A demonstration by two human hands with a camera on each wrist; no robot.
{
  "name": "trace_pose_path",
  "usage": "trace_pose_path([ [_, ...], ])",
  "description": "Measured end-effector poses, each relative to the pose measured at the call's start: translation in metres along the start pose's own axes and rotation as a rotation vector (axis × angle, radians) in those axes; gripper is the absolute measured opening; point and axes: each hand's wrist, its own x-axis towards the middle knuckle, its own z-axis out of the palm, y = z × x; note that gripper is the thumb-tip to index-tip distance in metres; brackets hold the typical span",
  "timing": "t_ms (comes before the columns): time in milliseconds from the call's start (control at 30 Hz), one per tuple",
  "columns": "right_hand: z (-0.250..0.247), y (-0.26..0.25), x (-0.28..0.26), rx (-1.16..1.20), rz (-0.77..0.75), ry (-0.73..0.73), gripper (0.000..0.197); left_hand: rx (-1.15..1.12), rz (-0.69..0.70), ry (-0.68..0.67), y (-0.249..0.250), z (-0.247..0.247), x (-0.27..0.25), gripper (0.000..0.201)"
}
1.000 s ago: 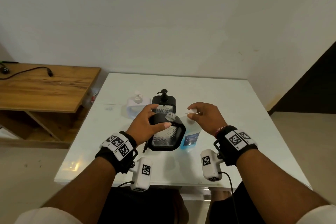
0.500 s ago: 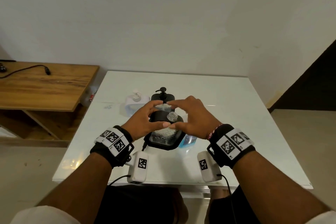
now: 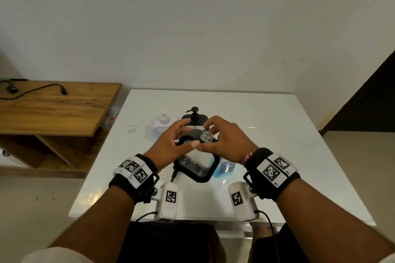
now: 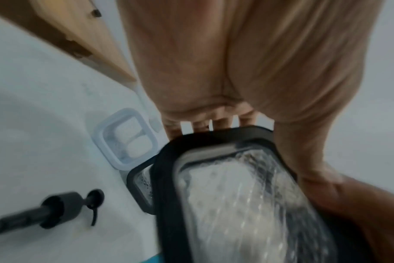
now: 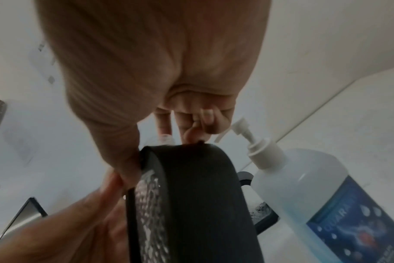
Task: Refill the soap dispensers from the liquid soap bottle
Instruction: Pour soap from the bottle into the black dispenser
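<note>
I hold a black-framed clear soap dispenser point(image 3: 196, 165) between both hands, above the white table point(image 3: 267, 134). Its pump is off and the clear threaded neck point(image 3: 207, 135) stands bare. My left hand point(image 3: 182, 137) grips its top left corner, fingers behind and thumb in front. My right hand point(image 3: 215, 134) grips the top right, fingers curled beside the neck. The blue liquid soap bottle point(image 5: 315, 195) with its white pump point(image 5: 254, 142) stands just right of the dispenser, partly hidden in the head view. The removed black pump point(image 4: 56, 210) lies on the table to the left.
A second black dispenser point(image 3: 194, 115) with its pump on stands behind my hands. A white dispenser point(image 3: 163, 124) sits to its left. A wooden side table point(image 3: 53, 109) with a cable stands left of the white table.
My right hand left the soap bottle's top and came over to the dispenser's neck. Both hands now hold the dispenser, a little farther from me.
</note>
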Motion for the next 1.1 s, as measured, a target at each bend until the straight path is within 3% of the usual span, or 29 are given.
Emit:
trace_pose_path([
  [100,-0.001,0.002,-0.004,0.104,0.107,0.119,0.047,0.143,0.027,0.015,-0.004,0.016,-0.007,0.140],
  [233,0.001,0.006,-0.008,0.119,0.221,0.176,0.046,0.315,0.080,0.092,-0.006,0.036,-0.016,0.159],
  [400,0.005,0.006,-0.014,0.144,0.258,0.190,0.045,0.433,0.060,0.055,-0.006,0.046,-0.016,0.156],
  [500,0.000,0.007,-0.014,0.070,0.235,0.183,0.048,0.412,0.069,0.107,-0.009,0.047,-0.013,0.136],
  [600,-0.016,0.015,-0.007,0.008,0.250,0.398,0.048,0.414,0.100,0.106,-0.009,0.045,-0.012,0.115],
  [700,-0.026,0.034,0.001,0.087,0.322,0.525,0.052,0.461,0.086,0.073,-0.016,0.043,-0.008,0.118],
  [900,-0.017,0.048,0.016,0.256,0.459,0.360,0.059,0.524,0.014,0.037,-0.021,0.039,0.004,0.132],
  [1100,-0.009,0.035,0.031,0.348,0.620,0.126,0.085,0.533,-0.034,0.060,-0.016,0.036,0.012,0.133],
])
